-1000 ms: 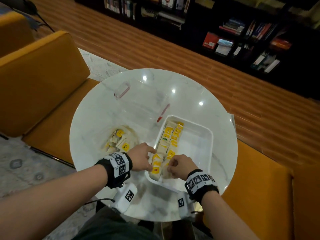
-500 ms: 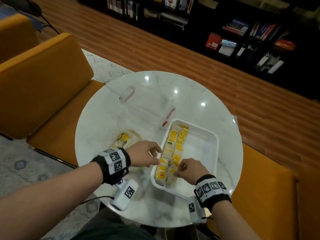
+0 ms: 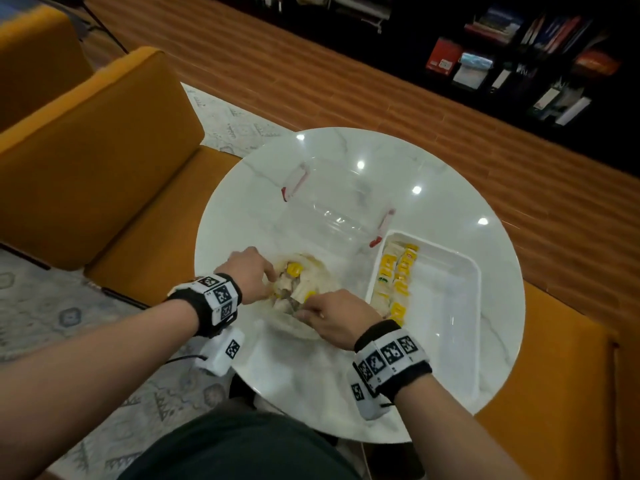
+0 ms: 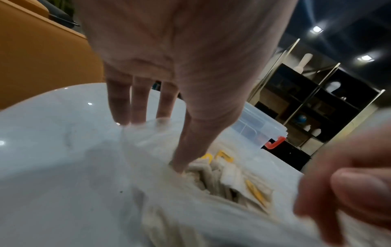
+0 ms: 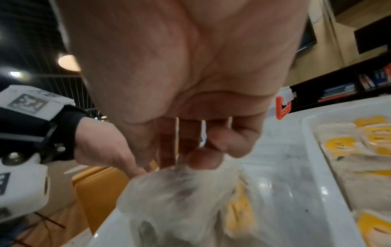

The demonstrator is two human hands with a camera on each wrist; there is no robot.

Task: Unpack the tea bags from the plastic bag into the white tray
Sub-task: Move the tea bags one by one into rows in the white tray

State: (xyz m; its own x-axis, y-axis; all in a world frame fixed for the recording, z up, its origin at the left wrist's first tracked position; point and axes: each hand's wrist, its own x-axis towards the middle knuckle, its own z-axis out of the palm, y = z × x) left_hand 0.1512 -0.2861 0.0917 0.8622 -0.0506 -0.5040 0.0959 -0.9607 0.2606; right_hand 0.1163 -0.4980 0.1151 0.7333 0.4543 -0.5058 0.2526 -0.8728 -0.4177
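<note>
The round white marble table (image 3: 433,341) carries every item. Beyond the fingers of both hands stands a clear plastic storage box with red latches (image 3: 337,206), apart from them. To the right of the right hand lies the white rectangular plastic tray (image 3: 460,306); rows of yellow-labelled paper tea bags (image 3: 398,275) fill its left side, just beside the right knuckles but not touched by them.

The crumpled clear plastic bag (image 3: 311,271) lies between the two hands, its mouth open toward the person, with more of the tea bags visible inside.

The left hand (image 3: 251,271) is at the bag's left edge. In the left wrist view its thumb reaches down into the bag's mouth beside the tea bags, while the other fingers (image 4: 118,103) are straight, slightly spread, with their tips at the film's outer edge. Whether film is pinched between thumb and fingers cannot be told through the blur.

The right hand (image 3: 334,315) is at the bag's near right edge. In the right wrist view its fingers are curled, and thumb and fingertips (image 5: 226,143) pinch a gathered fold of the film.
</note>
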